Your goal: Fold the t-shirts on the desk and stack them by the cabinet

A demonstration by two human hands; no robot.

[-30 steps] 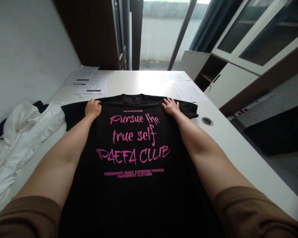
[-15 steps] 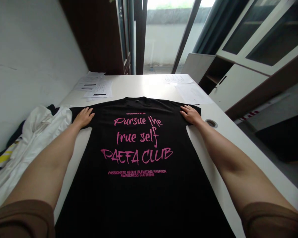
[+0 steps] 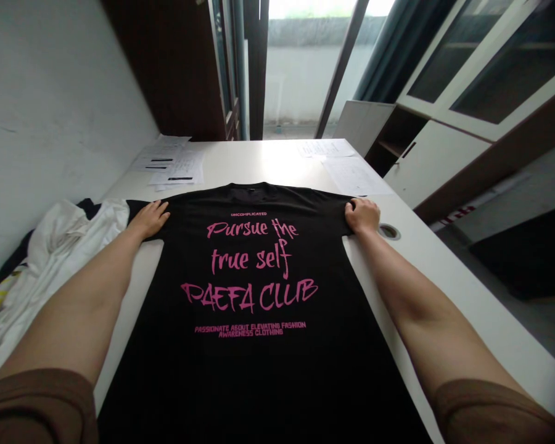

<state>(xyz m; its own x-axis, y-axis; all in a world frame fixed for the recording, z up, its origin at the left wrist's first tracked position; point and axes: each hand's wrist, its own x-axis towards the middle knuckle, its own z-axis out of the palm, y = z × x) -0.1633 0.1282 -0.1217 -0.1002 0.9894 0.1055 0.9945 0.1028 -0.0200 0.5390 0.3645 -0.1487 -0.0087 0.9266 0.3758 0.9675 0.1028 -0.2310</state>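
Note:
A black T-shirt point(image 3: 245, 376) with pink lettering lies spread face up, its neck at the far end and its lower part running out of view at the bottom. On its left sleeve rests my left hand point(image 3: 150, 219), palm down with fingers stretched out. My right hand point(image 3: 362, 214) is at the opposite sleeve, its fingers curled in on the cloth and partly hidden behind the knuckles. Most of that sleeve's end lies beneath the hand.
White garments point(image 3: 58, 256) lie heaped along the wall on the left. Printed papers point(image 3: 178, 169) sit at the table's far left, more sheets point(image 3: 351, 176) at the far right. A round cable hole point(image 3: 390, 232) is beside my right hand on the white table point(image 3: 448, 277).
My right hand has gone from lying flat to curled on the sleeve, and has shifted slightly outward. My left hand still rests on its sleeve. The whole view has shifted a little.

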